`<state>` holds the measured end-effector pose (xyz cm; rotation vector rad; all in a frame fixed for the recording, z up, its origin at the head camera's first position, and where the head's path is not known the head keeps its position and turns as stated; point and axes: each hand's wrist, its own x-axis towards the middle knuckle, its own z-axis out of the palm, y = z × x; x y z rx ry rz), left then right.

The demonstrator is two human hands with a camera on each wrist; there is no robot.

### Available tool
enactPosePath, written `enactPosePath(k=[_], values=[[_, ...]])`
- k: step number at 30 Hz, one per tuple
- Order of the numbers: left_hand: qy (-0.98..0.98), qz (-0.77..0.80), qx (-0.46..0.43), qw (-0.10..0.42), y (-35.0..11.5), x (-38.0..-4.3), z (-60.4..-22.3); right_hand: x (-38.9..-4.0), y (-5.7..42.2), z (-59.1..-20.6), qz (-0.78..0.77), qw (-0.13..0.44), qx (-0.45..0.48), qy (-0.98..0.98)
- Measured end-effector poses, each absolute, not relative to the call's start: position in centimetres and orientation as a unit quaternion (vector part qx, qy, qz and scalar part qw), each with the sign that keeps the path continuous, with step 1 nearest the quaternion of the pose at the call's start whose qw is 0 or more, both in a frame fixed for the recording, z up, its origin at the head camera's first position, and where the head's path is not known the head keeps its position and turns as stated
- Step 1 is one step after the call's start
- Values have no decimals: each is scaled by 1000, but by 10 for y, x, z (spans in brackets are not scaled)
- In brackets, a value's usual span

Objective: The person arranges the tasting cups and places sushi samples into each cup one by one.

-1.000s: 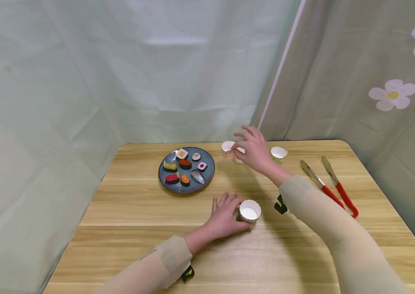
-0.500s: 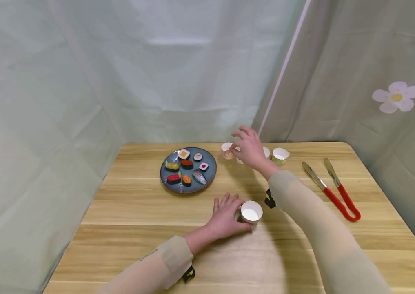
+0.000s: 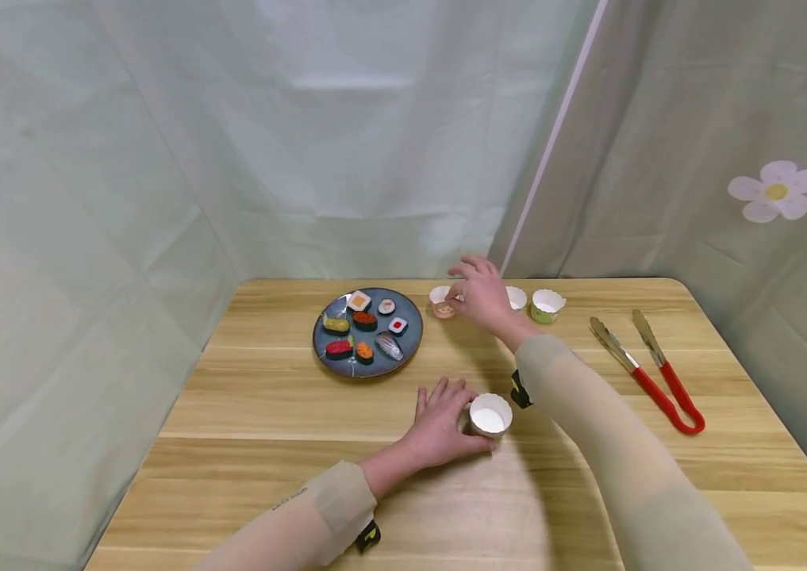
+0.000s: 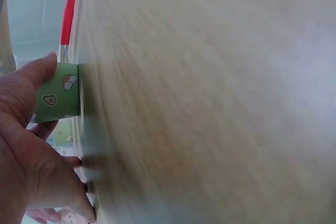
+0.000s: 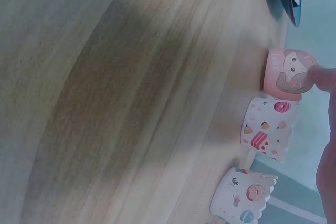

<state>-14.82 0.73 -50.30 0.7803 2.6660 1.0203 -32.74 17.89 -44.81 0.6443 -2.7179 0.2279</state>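
Low in the head view my left hand (image 3: 442, 428) holds a paper baking cup (image 3: 491, 418) between thumb and index finger, its white inside facing up. The left wrist view shows its green wall (image 4: 58, 90) with an avocado print, base down at the table. At the far edge my right hand (image 3: 483, 297) pinches the rim of a pink baking cup (image 3: 443, 309); that cup (image 5: 290, 72) bears a cartoon face. Beside it stand two white printed baking cups, one with a cake print (image 5: 265, 129), the other (image 5: 241, 195) farther along.
A dark blue plate (image 3: 412, 333) with several sushi pieces sits at the back left. Another green baking cup (image 3: 544, 309) stands to the right of the white ones. Red-handled tongs (image 3: 656, 396) lie spread on the right. Fabric curtains (image 3: 374, 159) hang behind the table.
My right hand and the pink cup have come slightly nearer and lower in the head view. My left hand stays where it was with the green cup.
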Motion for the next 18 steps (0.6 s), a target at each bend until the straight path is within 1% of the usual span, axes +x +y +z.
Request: enactPosePath(k=[8, 18], values=[[896, 345, 265, 88, 7, -149, -502, -328, 175, -451, 88, 174, 232, -953], [895, 347, 267, 86, 6, -149, -503, -320, 175, -448, 73, 140, 227, -961]])
